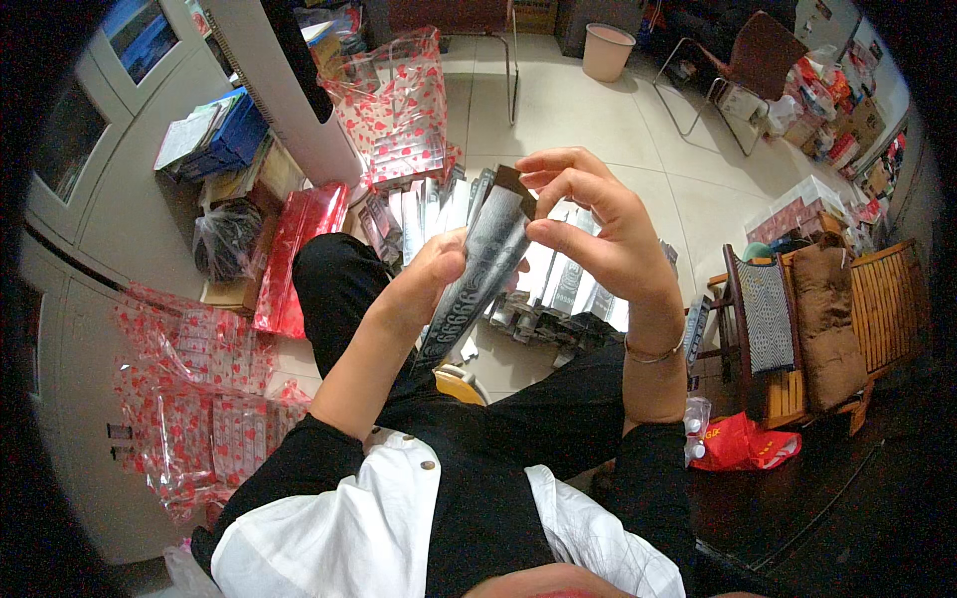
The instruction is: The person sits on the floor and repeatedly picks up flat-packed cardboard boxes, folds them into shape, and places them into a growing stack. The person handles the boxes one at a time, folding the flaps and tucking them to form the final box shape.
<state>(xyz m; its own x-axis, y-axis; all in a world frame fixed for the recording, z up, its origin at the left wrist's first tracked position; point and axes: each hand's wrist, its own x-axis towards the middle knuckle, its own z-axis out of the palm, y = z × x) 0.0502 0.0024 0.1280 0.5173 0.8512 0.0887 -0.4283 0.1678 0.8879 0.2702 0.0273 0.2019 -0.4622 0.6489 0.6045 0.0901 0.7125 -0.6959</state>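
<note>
Two hands are meeting over my lap, and both are gripping one long silver-grey printed carton (478, 274) held up in front of me. My left hand (429, 274) is wrapping around the carton's lower half, thumb pressing on the near face and fingers curling out of sight behind it, so that hand is closed on it. My right hand (598, 224) is working at the top end, thumb and forefinger pinching together just beside the dark brown end flap (513, 184), the other fingers arching above it.

What I am watching most is how the carton is lying: its long axis is running steeply from lower left, down by my knee, to upper right, where the flap is sitting. The open end is therefore pointing up toward the right hand, which is the nearer of the two to the flap; the left hand is sitting well below it and acting as the steadying hold.

Beyond the hands, a spread of similar silver cartons (439, 204) is lying on the tiled floor (598, 120), some stacked flat, some leaning. A clear bag with red hearts (394, 105) is standing upright behind them, and more heart-printed wrapping (199, 389) is piling up by my left side. A red wrapped bundle (299, 249) is resting near my left knee, and a wooden chair with a brown cushion (827, 319) is standing off to my right.
</note>
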